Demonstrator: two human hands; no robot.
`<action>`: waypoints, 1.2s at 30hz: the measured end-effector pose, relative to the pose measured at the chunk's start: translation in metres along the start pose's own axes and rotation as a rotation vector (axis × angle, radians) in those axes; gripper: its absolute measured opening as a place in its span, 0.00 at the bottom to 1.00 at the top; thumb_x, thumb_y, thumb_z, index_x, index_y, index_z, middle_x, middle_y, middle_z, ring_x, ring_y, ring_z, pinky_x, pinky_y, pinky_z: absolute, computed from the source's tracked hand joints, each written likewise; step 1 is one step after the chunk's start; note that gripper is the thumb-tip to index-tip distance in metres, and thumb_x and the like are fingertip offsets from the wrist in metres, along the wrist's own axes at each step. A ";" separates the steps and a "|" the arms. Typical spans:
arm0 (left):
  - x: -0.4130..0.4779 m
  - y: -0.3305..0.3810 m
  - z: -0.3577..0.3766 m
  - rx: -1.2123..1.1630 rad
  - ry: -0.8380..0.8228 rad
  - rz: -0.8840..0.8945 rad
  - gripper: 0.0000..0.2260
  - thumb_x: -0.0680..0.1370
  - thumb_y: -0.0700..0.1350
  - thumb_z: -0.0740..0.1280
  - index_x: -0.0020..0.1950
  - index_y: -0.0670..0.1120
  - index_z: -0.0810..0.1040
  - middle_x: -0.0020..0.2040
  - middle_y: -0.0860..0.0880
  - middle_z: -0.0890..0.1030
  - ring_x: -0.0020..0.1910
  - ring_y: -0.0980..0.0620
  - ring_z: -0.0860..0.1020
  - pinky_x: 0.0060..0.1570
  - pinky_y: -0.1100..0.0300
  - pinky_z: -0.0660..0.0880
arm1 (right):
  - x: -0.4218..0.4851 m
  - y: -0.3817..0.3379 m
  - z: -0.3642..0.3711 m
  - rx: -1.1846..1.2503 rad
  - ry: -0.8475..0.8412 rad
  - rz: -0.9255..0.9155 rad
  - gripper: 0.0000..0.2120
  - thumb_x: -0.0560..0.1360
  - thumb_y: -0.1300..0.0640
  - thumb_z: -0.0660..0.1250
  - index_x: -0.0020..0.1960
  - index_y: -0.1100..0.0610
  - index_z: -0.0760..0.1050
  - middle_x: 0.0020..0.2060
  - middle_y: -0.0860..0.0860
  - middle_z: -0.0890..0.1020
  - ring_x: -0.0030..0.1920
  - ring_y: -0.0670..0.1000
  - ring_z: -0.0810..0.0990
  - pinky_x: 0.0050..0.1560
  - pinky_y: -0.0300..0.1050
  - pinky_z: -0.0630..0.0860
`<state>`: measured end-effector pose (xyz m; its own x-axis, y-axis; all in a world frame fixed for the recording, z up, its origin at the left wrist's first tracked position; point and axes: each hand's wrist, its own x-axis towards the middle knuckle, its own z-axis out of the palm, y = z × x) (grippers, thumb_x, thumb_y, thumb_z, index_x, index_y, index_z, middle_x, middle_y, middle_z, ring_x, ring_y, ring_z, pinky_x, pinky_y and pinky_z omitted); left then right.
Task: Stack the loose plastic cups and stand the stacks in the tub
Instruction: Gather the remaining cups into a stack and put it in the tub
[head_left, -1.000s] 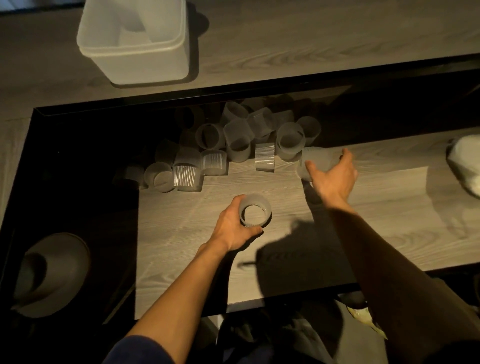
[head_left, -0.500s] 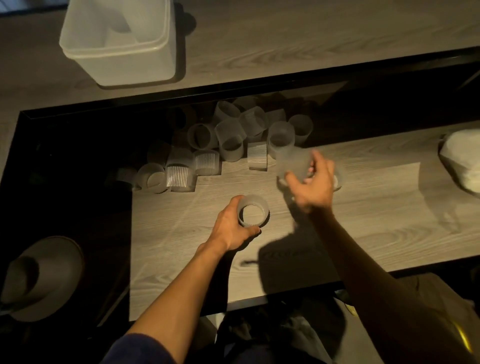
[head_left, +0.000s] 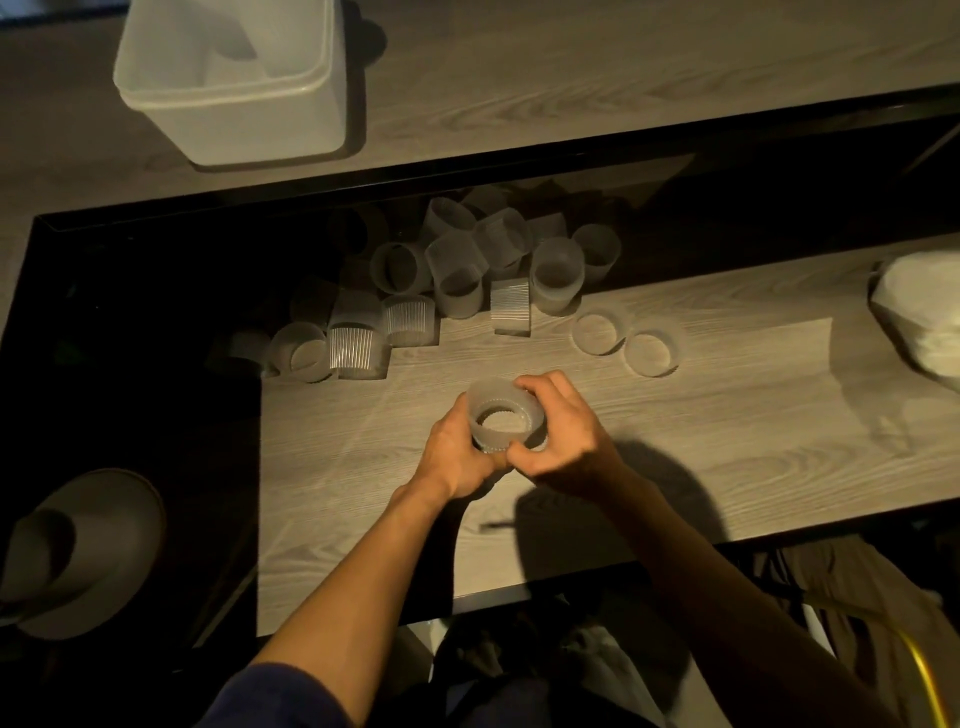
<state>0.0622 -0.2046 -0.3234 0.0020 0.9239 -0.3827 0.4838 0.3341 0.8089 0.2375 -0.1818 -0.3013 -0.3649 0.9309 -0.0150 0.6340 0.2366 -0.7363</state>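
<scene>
Together, left hand (head_left: 458, 453) and right hand (head_left: 567, 437) grip 1 cup stack (head_left: 505, 414) above the table (head_left: 701, 447).

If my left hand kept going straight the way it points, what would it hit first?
Left hand grips the stack; beyond it, probably the nearer loose cup right of the pile, though depth is unclear.

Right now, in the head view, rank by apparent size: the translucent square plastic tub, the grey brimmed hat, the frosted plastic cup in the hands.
1. tub
2. hat (both edge-cropped, so unsure)
3. cup
</scene>
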 end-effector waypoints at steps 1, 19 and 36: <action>-0.001 0.001 0.000 -0.002 -0.001 -0.001 0.35 0.65 0.46 0.80 0.68 0.54 0.69 0.51 0.57 0.79 0.48 0.59 0.78 0.37 0.75 0.73 | 0.001 -0.001 0.001 -0.052 -0.009 -0.018 0.33 0.67 0.51 0.74 0.69 0.57 0.71 0.56 0.48 0.72 0.56 0.47 0.72 0.58 0.40 0.73; 0.004 0.005 0.005 0.057 0.027 0.005 0.35 0.65 0.43 0.81 0.68 0.51 0.69 0.52 0.57 0.77 0.48 0.60 0.76 0.40 0.79 0.68 | 0.001 0.039 -0.017 0.032 -0.180 0.260 0.52 0.69 0.41 0.76 0.82 0.54 0.52 0.65 0.54 0.66 0.63 0.52 0.69 0.63 0.46 0.72; 0.011 0.005 0.010 0.078 0.000 0.007 0.37 0.66 0.47 0.81 0.71 0.52 0.68 0.57 0.56 0.78 0.57 0.56 0.76 0.55 0.65 0.69 | 0.037 0.114 -0.066 -0.040 0.540 0.752 0.35 0.73 0.48 0.75 0.75 0.56 0.67 0.70 0.56 0.74 0.71 0.59 0.72 0.70 0.60 0.72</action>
<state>0.0735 -0.1952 -0.3280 0.0054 0.9262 -0.3770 0.5506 0.3119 0.7743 0.3407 -0.1018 -0.3410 0.5132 0.8442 -0.1545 0.6017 -0.4823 -0.6366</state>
